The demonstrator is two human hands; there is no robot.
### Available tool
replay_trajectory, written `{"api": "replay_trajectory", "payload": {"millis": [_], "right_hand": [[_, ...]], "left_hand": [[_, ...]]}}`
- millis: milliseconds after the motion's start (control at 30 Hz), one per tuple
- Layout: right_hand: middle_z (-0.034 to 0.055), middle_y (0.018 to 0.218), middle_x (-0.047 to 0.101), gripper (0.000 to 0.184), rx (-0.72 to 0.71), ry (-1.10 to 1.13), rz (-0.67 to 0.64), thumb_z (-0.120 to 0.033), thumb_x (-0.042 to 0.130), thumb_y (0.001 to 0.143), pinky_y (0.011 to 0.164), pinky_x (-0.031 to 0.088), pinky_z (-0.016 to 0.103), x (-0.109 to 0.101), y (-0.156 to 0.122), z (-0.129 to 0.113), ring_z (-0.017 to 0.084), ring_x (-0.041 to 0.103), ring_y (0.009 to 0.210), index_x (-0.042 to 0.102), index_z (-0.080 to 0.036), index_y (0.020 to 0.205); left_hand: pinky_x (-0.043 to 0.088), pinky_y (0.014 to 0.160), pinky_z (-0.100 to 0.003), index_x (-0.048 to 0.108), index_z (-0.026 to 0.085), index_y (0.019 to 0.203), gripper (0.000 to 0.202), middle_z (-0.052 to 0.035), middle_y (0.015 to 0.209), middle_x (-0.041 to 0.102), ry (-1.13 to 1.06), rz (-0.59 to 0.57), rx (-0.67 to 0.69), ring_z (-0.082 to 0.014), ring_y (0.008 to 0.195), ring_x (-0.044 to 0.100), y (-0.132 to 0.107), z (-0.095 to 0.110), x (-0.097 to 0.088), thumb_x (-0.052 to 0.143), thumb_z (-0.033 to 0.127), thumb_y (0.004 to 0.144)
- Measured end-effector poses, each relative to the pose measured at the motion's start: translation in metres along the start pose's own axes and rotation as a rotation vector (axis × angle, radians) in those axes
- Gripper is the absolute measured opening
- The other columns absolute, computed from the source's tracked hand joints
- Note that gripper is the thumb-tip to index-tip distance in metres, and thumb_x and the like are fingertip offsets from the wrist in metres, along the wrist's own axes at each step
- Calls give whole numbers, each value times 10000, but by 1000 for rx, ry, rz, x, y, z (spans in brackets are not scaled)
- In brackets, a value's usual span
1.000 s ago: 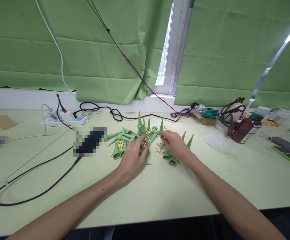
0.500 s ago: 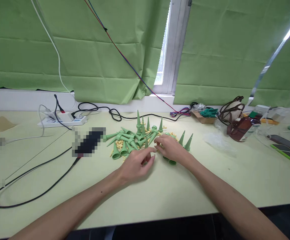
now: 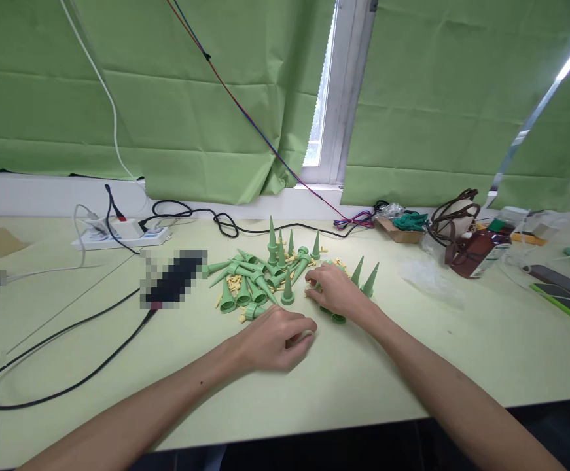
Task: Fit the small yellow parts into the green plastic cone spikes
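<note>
A person's left hand rests on the pale table just near of a heap of green cones. Its fingers are curled in tight with the thumb against the fingertips, and something small and pale seems pinched there, too blurred to name. The right hand lies on the right part of the heap, fingers bent narrow over cones and yellow bits; whether it grips any of them cannot be told. The heap sits mid-table, far of both wrists. Most cones lie on their sides pointing every way, while several stand on their wide mouths, among them an upright cone between the two hands and a standing pair just right of the right hand. A black cable loops across the left of the table toward a power strip at the far edge, and a brown bottle stands well apart at far right, below a green curtain. The risks look small but real. The standing cones are close to the knuckles, so a sideways sweep of either hand would likely tip them and set them rolling. The yellow bits are tiny and loose, and a brushing wrist could scatter them toward the near edge. So tight a pinch on so small a piece could also flick it away.
</note>
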State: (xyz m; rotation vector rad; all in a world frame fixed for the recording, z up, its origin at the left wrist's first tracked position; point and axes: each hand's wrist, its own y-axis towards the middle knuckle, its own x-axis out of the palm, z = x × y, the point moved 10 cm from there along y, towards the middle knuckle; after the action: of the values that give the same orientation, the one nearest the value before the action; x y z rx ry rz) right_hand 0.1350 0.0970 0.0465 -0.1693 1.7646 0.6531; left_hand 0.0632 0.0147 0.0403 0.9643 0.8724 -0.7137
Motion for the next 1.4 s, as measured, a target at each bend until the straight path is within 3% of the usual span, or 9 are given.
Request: {"api": "replay_trajectory", "payload": {"millis": [300, 800, 1400], "right_hand": [[56, 810, 689, 84, 18, 44, -23, -221, 719, 826, 731, 380, 289, 2, -2, -1, 204, 566, 825, 663, -160, 824], [65, 791, 658, 40, 30, 45, -73, -143, 623, 856, 696, 357, 277, 8, -3, -2, 206, 550, 829, 659, -161, 848], [84, 816, 659, 120, 19, -47, -98, -92, 570, 861, 690, 345, 287, 10, -5, -8, 226, 563, 843, 627, -154, 946]], "left_hand": [[220, 499, -284, 489, 187, 690, 156, 54, 547, 370, 15, -9, -10, -94, 481, 265, 0, 0, 1, 484, 123, 832], [188, 491, -280, 400, 185, 656, 205, 53, 542, 319, 40, 8, 11, -96, 482, 217, 1, 1, 1, 464, 127, 842], [220, 486, -278, 456, 180, 636, 269, 38, 536, 413, 76, 26, 5, -93, 465, 318, 1, -3, 0, 444, 147, 902]]}}
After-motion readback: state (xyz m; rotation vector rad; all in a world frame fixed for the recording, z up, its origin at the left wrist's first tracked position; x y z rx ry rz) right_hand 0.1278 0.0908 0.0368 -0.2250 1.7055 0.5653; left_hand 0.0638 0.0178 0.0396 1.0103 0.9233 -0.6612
